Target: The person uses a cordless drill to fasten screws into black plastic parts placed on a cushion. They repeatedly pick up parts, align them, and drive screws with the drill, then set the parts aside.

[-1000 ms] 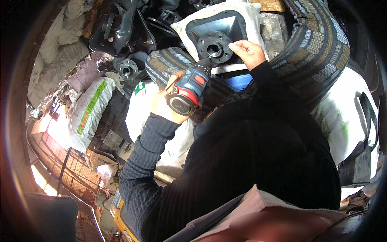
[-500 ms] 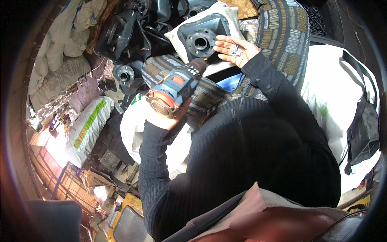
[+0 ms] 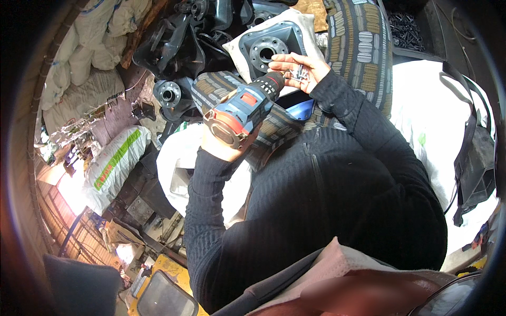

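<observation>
Beside a dark-grey, square-flanged metal part (image 3: 257, 48) on a white cushion (image 3: 235, 52), left hand (image 3: 220, 149) grips a blue-and-red cordless drill (image 3: 238, 113); right hand (image 3: 316, 68) sits palm-up, fingers extended, probably so small silver screws (image 3: 300, 74) don't spill.

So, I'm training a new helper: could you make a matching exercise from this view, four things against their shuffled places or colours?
Things:
1. Cordless drill
2. Silvery fasteners
3. Dark flanged housing
4. Ribbed zip top

Places or colours:
A. On the white pad
B. Black
C. Held in the left hand
D. In the open right hand

Pairs: 1-C, 2-D, 3-A, 4-B
</observation>
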`<state>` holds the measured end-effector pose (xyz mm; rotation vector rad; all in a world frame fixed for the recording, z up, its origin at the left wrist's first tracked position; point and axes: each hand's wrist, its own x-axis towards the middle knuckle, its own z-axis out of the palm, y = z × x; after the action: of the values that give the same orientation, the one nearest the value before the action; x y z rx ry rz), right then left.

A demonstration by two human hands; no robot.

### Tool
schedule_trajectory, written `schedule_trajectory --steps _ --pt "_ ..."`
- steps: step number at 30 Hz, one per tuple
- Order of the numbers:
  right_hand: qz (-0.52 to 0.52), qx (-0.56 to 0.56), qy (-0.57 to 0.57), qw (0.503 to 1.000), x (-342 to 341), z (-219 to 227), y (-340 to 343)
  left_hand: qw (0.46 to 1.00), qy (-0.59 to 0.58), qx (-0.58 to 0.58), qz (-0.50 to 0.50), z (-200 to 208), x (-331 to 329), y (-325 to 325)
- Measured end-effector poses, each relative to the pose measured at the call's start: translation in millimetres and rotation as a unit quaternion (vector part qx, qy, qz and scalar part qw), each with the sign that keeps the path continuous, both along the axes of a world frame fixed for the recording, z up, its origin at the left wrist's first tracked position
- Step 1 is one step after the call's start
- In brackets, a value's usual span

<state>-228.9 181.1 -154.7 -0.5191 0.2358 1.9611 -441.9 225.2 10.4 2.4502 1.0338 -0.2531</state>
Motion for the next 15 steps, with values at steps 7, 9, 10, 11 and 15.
schedule_trajectory --steps 7,9,10,11,15 --pt "0.016 0.052 -0.018 0.998 -1.0 0.8 1.1 1.0 -0.013 -0.025 0.007 -2.8 -5.1 2.3" --pt "0.018 0.059 -0.016 0.998 -2.8 -5.1 1.0 1.0 -0.009 -0.019 0.023 -4.8 -6.6 1.9" --pt "0.019 0.062 -0.015 0.998 -5.0 -11.3 0.9 1.0 -0.008 0.008 -0.013 -2.4 -7.3 3.2" --pt "0.0 0.063 0.007 0.998 -9.2 -17.1 2.0 0.998 -0.01 0.033 -0.051 -0.9 -7.1 7.2" --pt "0.025 0.026 -0.098 0.995 -6.6 -8.0 -0.6 0.998 -0.043 0.035 -0.038 7.4 -10.8 17.0"
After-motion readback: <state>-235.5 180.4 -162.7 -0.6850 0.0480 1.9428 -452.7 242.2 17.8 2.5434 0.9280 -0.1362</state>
